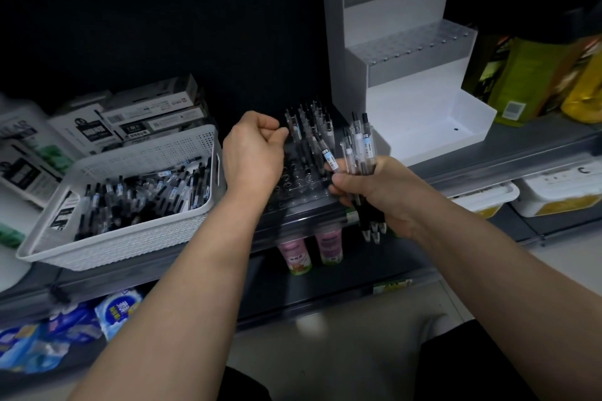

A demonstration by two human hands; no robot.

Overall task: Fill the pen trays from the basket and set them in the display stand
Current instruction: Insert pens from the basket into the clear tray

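Clear plastic, the holed pen tray (293, 185) sits at the grey shelf's (521, 146) front edge, between the white perforated basket (130, 238) of loose pens and the white stepped display stand (407, 75), with only its back rows filled. The right hand (374, 192) grips a bundle of clear black-capped pens (358, 146), fingers wrapped round it. The left hand (250, 156) is curled by the back row; whether its fingers pinch a pen I cannot tell. Feed pens singly, tip down, working forward row by row.

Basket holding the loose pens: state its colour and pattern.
The basket is white, its walls perforated with small holes; clearest in the head view.
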